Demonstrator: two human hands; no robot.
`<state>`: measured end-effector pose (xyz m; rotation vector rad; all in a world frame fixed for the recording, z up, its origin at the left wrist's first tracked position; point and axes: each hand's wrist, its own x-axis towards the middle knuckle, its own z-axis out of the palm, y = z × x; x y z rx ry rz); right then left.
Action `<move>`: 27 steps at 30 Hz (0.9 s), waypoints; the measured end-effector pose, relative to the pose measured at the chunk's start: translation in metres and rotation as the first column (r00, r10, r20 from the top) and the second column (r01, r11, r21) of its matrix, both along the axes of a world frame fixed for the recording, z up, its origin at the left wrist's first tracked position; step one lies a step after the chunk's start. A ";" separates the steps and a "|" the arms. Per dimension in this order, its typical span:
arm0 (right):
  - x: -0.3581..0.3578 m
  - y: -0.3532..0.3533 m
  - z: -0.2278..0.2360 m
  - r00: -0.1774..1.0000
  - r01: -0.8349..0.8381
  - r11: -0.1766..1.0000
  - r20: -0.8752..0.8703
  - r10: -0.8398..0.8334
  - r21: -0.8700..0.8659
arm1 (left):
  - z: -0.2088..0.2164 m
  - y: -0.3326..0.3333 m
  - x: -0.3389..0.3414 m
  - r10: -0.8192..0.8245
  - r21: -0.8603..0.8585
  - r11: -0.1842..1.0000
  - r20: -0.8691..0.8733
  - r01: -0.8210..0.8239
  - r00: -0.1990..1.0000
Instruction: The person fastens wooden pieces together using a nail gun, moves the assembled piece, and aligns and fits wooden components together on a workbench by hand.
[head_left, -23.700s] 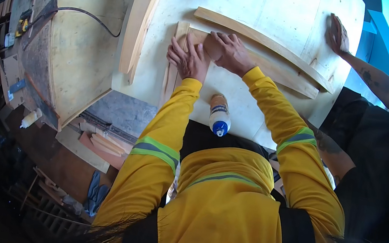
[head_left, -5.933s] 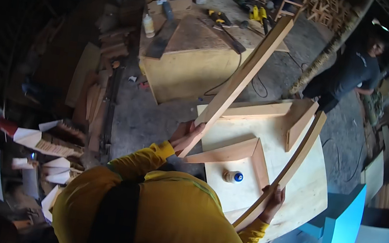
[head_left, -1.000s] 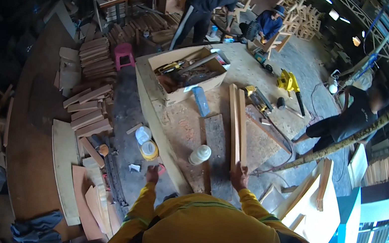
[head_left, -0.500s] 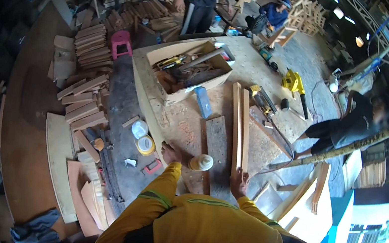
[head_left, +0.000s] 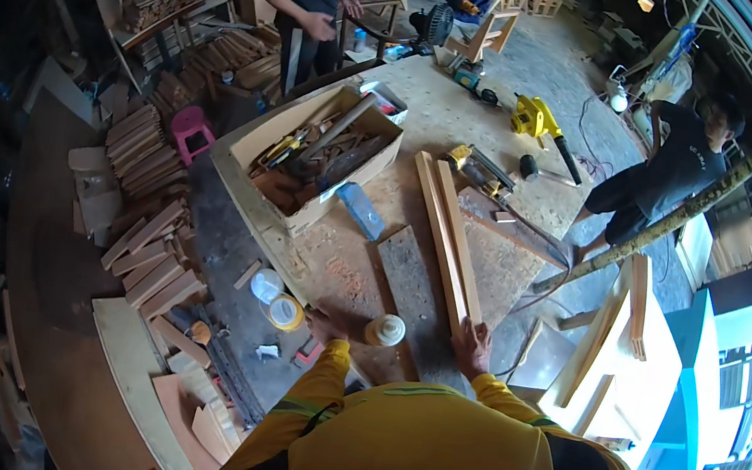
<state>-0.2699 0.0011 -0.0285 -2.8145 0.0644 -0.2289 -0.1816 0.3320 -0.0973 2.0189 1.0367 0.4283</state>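
Note:
My right hand [head_left: 473, 349] is closed round the near end of a pair of long pale wooden strips [head_left: 446, 236], which lie side by side on the worktable [head_left: 318, 263]. At the table's left edge rests my left hand [head_left: 326, 327], with its fingers dim but apart and nothing visible in them. Just right of it stands a pale bottle with a white top [head_left: 385, 330]. Between the bottle and the strips lies a worn grey board [head_left: 414, 270]. A blue block [head_left: 360, 210] sits beyond that board.
A cardboard box [head_left: 301, 216] of tools and scraps stands farther up the table. A yellow blower [head_left: 537, 118] and a yellow power tool [head_left: 479, 165] lie at the right. Two round containers [head_left: 277, 300] are left of the table. Several people stand or sit around; wood stacks [head_left: 143, 152] fill the left.
My view has shifted, so the table and box appear farther left and tilted. Both hands keep their places. The person standing at the back now holds both forearms bent in front.

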 end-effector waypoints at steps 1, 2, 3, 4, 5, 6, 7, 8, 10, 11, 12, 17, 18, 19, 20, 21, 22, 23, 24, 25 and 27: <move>0.002 -0.001 0.001 1.000 -0.010 1.000 -0.011 0.010 0.009 | -0.001 0.000 0.000 -0.004 0.001 1.000 0.003 0.004 1.000; 0.004 -0.002 0.002 1.000 -0.020 1.000 -0.022 0.020 0.017 | -0.001 0.001 0.000 0.004 0.009 1.000 0.007 -0.004 1.000; 0.007 -0.001 0.002 1.000 -0.017 1.000 -0.019 0.018 0.017 | -0.002 0.001 0.001 0.011 0.016 1.000 0.012 -0.012 1.000; 0.011 0.000 0.002 1.000 -0.010 1.000 -0.002 0.010 0.019 | -0.003 0.000 0.001 0.020 0.023 1.000 0.016 -0.020 1.000; 0.015 0.003 0.004 1.000 0.002 1.000 0.015 -0.002 0.022 | -0.001 -0.001 0.001 0.012 0.022 1.000 0.020 -0.013 1.000; 0.019 0.005 0.005 0.999 0.014 1.000 0.033 -0.015 0.025 | 0.000 -0.002 0.001 0.018 0.020 1.000 0.015 -0.018 1.000; 0.025 0.008 0.007 0.999 0.018 1.000 0.038 -0.019 0.024 | 0.001 -0.002 0.001 0.025 0.018 1.000 0.011 -0.026 1.000; 0.031 0.011 0.009 1.000 0.031 0.998 -0.001 -0.031 0.047 | 0.001 -0.003 0.002 0.033 0.015 0.999 0.008 -0.033 0.999; 0.049 0.013 0.016 0.996 0.063 0.994 -0.075 -0.056 0.090 | -0.002 -0.001 -0.003 0.029 0.002 1.000 0.017 -0.029 0.999; 0.060 0.010 0.017 0.996 0.072 0.993 -0.065 -0.067 0.089 | -0.006 -0.001 -0.003 0.030 -0.009 1.000 0.021 -0.030 0.999; 0.067 0.012 0.017 1.000 0.004 0.993 0.006 -0.005 0.115 | -0.007 0.001 -0.005 0.033 -0.017 0.999 0.016 -0.033 0.999; 0.174 0.005 0.042 0.994 -0.037 0.995 0.102 0.028 0.088 | -0.009 0.000 0.000 -0.028 0.029 0.999 0.033 0.027 0.999; 0.221 -0.031 -0.007 0.789 -0.477 0.757 0.597 0.145 0.446 | -0.003 -0.002 0.008 -0.038 0.028 0.999 0.052 0.037 0.998; 0.256 -0.017 0.020 0.982 -0.120 0.973 0.165 0.087 0.198 | -0.013 0.004 0.002 -0.005 0.039 0.999 0.046 0.003 0.999; 0.291 0.005 0.062 0.993 -0.066 0.938 -0.066 0.094 0.340 | -0.024 0.007 -0.009 0.049 0.037 0.998 0.050 -0.051 0.998; 0.316 -0.006 0.073 0.943 -0.102 0.965 0.332 0.017 0.241 | -0.014 0.000 -0.001 -0.004 0.043 0.999 0.046 0.002 0.999; 0.350 -0.019 0.099 0.945 -0.265 0.939 0.253 0.207 0.221 | -0.007 -0.002 0.002 -0.026 0.034 0.999 0.054 0.024 0.998; 0.366 -0.031 0.118 0.905 -0.420 0.881 0.168 0.391 0.216 | 0.001 -0.003 0.004 -0.048 0.024 0.999 0.063 0.047 0.997; 0.367 -0.022 0.122 0.904 -0.424 0.878 0.165 0.395 0.221 | 0.003 -0.001 0.003 -0.044 0.014 0.999 0.066 0.043 0.997; 0.368 -0.012 0.128 0.926 -0.370 0.907 0.160 0.343 0.198 | 0.001 0.001 0.000 -0.035 0.014 0.999 0.060 0.034 0.998; 0.368 0.002 0.136 0.960 -0.256 0.955 0.155 0.234 0.147 | -0.003 0.003 -0.003 -0.007 0.033 0.999 0.037 0.006 0.999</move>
